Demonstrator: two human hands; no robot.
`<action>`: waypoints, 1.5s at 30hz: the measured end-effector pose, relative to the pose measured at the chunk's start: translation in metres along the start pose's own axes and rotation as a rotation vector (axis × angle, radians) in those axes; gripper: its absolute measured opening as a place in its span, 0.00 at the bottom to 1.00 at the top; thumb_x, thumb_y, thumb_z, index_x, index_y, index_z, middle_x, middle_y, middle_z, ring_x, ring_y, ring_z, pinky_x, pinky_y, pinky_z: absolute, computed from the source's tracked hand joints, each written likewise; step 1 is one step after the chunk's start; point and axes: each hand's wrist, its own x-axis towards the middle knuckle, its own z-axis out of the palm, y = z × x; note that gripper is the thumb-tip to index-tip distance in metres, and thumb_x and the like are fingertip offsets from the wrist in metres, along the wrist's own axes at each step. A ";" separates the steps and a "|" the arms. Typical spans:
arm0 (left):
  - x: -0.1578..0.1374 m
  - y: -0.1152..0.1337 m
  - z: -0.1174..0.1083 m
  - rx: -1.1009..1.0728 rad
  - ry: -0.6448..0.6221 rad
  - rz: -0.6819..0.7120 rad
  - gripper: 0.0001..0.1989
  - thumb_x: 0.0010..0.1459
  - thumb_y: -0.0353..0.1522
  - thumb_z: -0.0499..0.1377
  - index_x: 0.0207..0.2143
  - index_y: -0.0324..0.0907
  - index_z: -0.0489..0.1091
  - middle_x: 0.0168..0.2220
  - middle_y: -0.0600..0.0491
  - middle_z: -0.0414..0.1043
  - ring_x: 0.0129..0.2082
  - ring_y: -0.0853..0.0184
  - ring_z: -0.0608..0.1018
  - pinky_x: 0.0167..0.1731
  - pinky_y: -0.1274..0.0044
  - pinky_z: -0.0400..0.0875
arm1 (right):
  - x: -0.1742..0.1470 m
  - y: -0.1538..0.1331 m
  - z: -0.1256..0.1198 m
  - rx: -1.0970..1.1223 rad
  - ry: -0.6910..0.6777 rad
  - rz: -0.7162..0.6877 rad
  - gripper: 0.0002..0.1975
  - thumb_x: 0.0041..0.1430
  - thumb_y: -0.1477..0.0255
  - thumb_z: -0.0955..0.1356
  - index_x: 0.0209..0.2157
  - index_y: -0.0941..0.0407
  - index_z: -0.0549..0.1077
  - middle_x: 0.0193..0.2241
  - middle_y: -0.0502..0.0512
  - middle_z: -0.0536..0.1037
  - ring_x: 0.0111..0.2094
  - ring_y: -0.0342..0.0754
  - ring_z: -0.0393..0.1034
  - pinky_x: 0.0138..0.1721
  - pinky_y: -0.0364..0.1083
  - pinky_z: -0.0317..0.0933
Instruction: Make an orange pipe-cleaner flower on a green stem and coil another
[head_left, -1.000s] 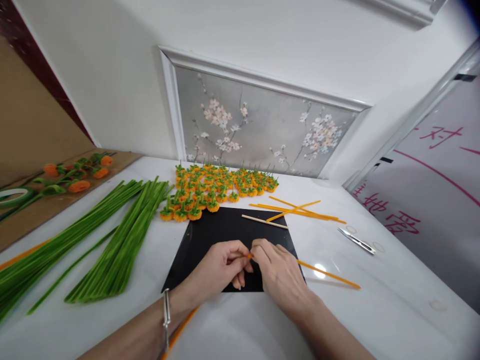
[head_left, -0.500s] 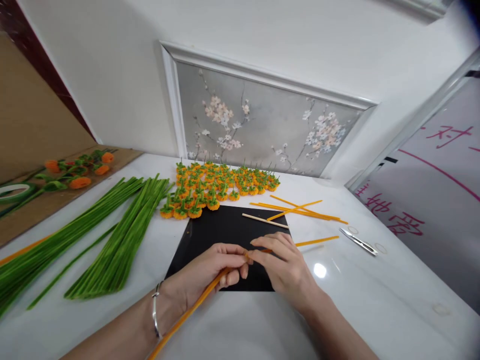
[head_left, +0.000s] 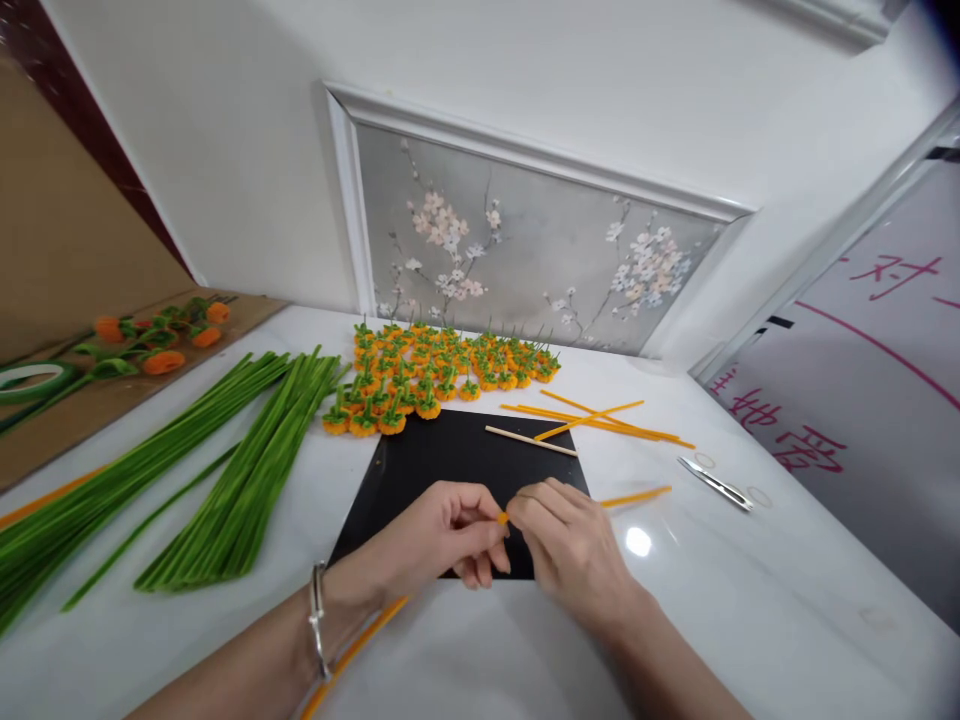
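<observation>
Far left, on a brown board point(head_left: 90, 410): a roll of green tape point(head_left: 30, 378) and a few finished orange flowers point(head_left: 161, 345) with green stems; beside it on the white counter point(head_left: 750, 600), two long bundles of green pipe cleaners point(head_left: 225, 470) fanned toward the near left edge.

Back centre, against the framed blossom panel point(head_left: 525, 260): a dense cluster of small orange-and-green blossoms point(head_left: 435, 375), its near edge touching the black mat point(head_left: 420, 470).

Centre, over the mat's near edge: left hand point(head_left: 442, 540), silver bracelet point(head_left: 319, 620) on the wrist, thumb and forefinger pinched tight on an orange pipe cleaner point(head_left: 502, 517); the grip is narrow, holding the cleaner at a small orange bend between the two hands; one length trails back under the left forearm toward the near edge of the counter.

Right hand point(head_left: 574, 545) meets the left fingertip to fingertip; grip likewise closed on the same cleaner; the other length runs out from under this hand to the right, lying on the counter just off the mat.

Behind the hands: a pale wooden stick point(head_left: 531, 441) lying across the mat's far right corner; beyond it, a loose sheaf of orange pipe cleaners point(head_left: 600, 420) on the counter.

Right: small metal scissors point(head_left: 716, 483), well apart from the hands; a whiteboard with red characters point(head_left: 810, 440) at far right.
</observation>
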 end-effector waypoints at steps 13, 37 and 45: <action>0.003 -0.007 0.004 0.270 0.192 0.112 0.15 0.62 0.41 0.49 0.35 0.39 0.67 0.29 0.51 0.71 0.23 0.70 0.74 0.24 0.79 0.67 | 0.005 0.000 -0.003 0.470 -0.019 0.364 0.12 0.64 0.75 0.60 0.29 0.56 0.70 0.27 0.52 0.71 0.29 0.44 0.65 0.30 0.42 0.59; -0.006 -0.006 0.007 1.213 0.149 0.352 0.15 0.55 0.18 0.45 0.32 0.39 0.69 0.29 0.51 0.72 0.23 0.67 0.71 0.23 0.77 0.58 | 0.006 -0.005 -0.003 0.584 -0.265 0.668 0.10 0.55 0.75 0.60 0.21 0.56 0.65 0.17 0.46 0.61 0.20 0.41 0.54 0.20 0.40 0.46; -0.007 -0.006 0.010 1.450 0.157 0.265 0.16 0.55 0.17 0.46 0.35 0.41 0.67 0.30 0.53 0.72 0.22 0.66 0.72 0.20 0.76 0.56 | 0.012 -0.007 -0.013 0.792 -0.358 0.802 0.09 0.51 0.75 0.59 0.19 0.56 0.62 0.17 0.45 0.57 0.20 0.41 0.48 0.20 0.40 0.42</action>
